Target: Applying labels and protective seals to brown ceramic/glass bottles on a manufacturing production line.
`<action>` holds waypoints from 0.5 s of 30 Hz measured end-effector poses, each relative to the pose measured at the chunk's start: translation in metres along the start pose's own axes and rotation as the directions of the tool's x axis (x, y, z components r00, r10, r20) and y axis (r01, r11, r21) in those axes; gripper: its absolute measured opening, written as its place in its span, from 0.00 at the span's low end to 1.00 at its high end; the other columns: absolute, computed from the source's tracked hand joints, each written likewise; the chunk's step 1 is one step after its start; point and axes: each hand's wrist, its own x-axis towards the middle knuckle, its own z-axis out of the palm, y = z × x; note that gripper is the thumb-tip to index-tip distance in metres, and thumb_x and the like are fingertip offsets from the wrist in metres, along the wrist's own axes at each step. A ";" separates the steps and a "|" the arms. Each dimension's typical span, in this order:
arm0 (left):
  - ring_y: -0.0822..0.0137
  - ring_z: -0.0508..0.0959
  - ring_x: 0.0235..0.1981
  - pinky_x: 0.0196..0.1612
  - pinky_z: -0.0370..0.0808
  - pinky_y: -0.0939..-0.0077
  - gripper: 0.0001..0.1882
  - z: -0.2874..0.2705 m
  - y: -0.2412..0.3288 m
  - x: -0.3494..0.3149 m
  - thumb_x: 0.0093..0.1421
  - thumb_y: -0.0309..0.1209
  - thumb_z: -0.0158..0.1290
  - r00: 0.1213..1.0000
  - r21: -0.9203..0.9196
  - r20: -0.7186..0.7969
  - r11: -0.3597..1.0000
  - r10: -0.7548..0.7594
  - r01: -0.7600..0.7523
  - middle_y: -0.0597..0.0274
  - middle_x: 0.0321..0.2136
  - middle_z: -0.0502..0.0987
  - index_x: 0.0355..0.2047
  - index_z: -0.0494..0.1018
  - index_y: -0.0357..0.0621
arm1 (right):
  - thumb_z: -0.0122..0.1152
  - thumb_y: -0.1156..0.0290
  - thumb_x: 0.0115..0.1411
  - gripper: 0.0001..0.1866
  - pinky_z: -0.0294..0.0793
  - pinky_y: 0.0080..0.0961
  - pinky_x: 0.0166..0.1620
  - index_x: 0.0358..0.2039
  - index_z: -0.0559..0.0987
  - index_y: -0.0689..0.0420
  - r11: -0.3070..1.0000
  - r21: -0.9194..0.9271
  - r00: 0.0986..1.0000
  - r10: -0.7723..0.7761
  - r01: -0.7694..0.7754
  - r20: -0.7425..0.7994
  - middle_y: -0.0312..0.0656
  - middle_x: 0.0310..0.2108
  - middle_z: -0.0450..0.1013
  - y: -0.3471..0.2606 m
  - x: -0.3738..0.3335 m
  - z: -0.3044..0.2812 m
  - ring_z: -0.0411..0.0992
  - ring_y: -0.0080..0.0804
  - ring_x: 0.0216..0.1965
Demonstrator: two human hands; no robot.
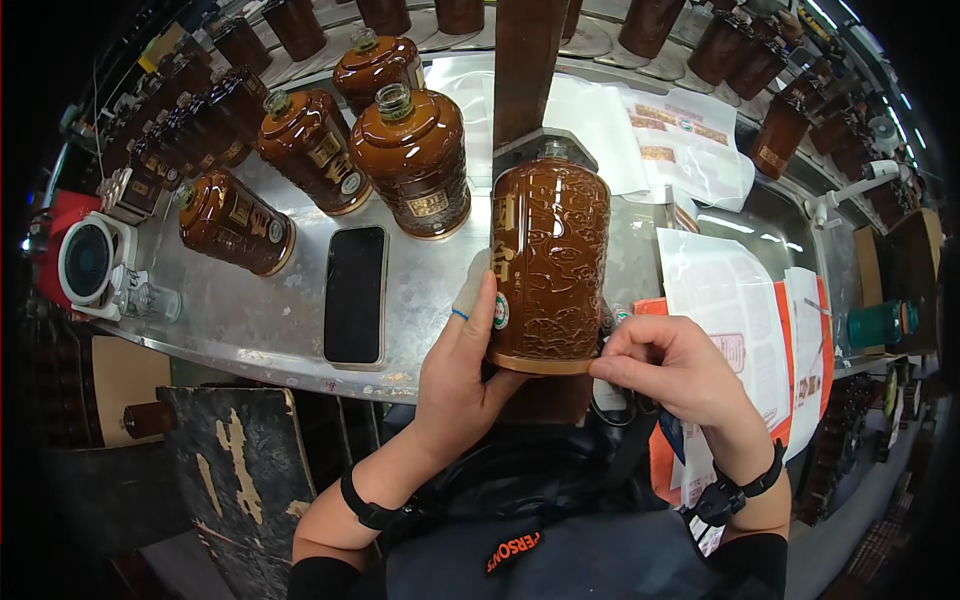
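Note:
A large glossy brown bottle (552,262) with raised relief, gold characters and a clear glass neck stands upright before me, its gold band round the base. My left hand (458,372) grips its lower left side, thumb along the wall and fingers under the base; a blue ring-like band is on one finger. My right hand (678,368) is closed in a pinch, fingertips touching the lower right edge of the base; anything between them is too small to see. Left of it stand similar brown bottles (410,160), one of them (236,222) at the far left.
A black phone (356,296) lies on the metal table (300,345). At right are printed label sheets (715,300) over an orange sheet. A brown post (527,70) rises behind the bottle. A red and white device (88,258) stands far left. Bottles line a conveyor beyond.

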 end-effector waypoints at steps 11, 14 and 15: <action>0.46 0.76 0.49 0.50 0.76 0.62 0.20 -0.013 0.017 -0.031 0.57 0.29 0.58 0.928 0.295 0.013 0.886 0.371 -0.358 0.48 0.49 0.76 0.49 0.75 0.36 | 0.69 0.68 0.58 0.13 0.51 0.15 0.20 0.21 0.75 0.56 0.999 0.042 0.999 -0.013 0.012 0.034 0.22 0.14 0.61 0.014 0.012 0.000 0.55 0.09 0.17; 0.52 0.76 0.48 0.47 0.79 0.64 0.14 -0.004 0.022 -0.026 0.54 0.27 0.56 0.871 0.406 0.045 0.787 0.490 -0.464 0.57 0.46 0.78 0.42 0.81 0.42 | 0.69 0.67 0.58 0.13 0.51 0.15 0.20 0.21 0.75 0.57 0.999 0.041 0.999 -0.016 0.015 0.038 0.23 0.14 0.62 0.013 0.012 0.000 0.55 0.09 0.17; 0.53 0.75 0.48 0.47 0.79 0.64 0.14 -0.002 0.024 -0.021 0.53 0.27 0.57 0.838 0.444 0.081 0.733 0.539 -0.514 0.58 0.45 0.78 0.42 0.81 0.43 | 0.70 0.67 0.58 0.14 0.51 0.16 0.20 0.21 0.75 0.57 0.999 0.032 0.999 -0.035 0.034 0.035 0.24 0.14 0.61 0.014 0.012 0.001 0.55 0.09 0.17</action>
